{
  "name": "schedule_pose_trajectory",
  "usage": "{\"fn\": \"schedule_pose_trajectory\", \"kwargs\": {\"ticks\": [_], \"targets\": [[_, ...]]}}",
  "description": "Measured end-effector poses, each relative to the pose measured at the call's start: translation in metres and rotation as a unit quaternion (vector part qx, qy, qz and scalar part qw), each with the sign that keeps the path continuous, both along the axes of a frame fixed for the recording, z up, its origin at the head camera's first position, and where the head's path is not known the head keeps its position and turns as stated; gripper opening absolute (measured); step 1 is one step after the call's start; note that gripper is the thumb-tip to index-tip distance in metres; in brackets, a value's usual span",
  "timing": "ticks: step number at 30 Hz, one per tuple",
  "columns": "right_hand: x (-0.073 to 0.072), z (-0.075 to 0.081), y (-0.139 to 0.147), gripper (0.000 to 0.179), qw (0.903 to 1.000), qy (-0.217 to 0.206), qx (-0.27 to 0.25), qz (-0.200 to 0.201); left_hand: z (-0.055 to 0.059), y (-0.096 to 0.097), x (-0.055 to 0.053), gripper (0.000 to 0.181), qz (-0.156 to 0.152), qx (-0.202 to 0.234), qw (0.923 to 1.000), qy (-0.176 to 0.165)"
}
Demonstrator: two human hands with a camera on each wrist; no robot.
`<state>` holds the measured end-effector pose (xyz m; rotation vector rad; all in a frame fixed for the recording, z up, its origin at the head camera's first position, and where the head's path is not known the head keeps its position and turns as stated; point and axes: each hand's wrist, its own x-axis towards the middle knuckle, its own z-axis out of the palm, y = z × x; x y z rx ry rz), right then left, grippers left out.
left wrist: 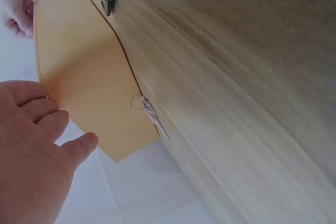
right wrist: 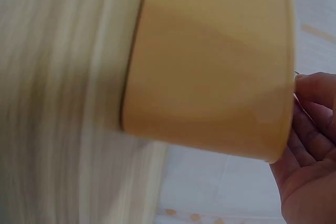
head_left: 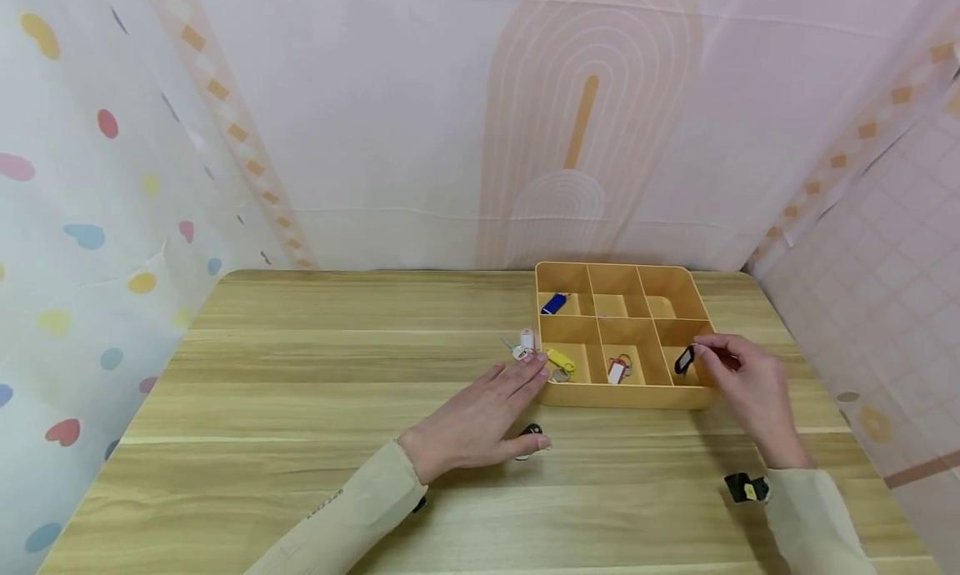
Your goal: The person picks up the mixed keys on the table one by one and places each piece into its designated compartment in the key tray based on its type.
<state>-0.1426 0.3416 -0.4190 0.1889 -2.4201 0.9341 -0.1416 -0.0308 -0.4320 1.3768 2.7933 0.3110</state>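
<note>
My right hand (head_left: 750,392) pinches a black key tag (head_left: 684,359) with a pale label between thumb and fingertips, over the front right compartment of a yellow divided box (head_left: 622,397). My left hand (head_left: 483,417) has its fingers extended, with the fingertips at the box's front left corner. Under its thumb lies a black key tag with a key ring (head_left: 531,430). A key with a white tag (head_left: 521,350) lies on the table against the box's left side. In the right wrist view, the box wall hides the pinched tag.
The box's front left compartment has a yellow key tag (head_left: 561,360), and the front middle one a red tag (head_left: 617,369). A blue key tag (head_left: 554,303) sits in the back left compartment. Patterned cloth (head_left: 375,142) hangs behind the wooden table (head_left: 262,425).
</note>
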Motion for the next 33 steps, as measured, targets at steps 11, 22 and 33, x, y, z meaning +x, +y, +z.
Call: {"fn": "schedule_pose_trajectory", "kwargs": {"ticks": [11, 22, 33], "targets": [[-0.003, -0.007, 0.000, 0.014, 0.9908, 0.056, 0.122, 0.015, 0.001, 0.000, 0.000, 0.087, 0.002, 0.008, 0.9998, -0.018], [0.006, -0.006, -0.003, 0.036, 0.9957, -0.022, 0.089, 0.013, -0.002, 0.001, 0.000, 0.087, 0.005, 0.022, 0.9991, -0.037], [0.020, 0.001, -0.016, 0.047, 0.9965, -0.065, 0.041, 0.034, -0.002, -0.002, -0.001, 0.085, 0.011, 0.050, 0.9962, -0.070]]}}
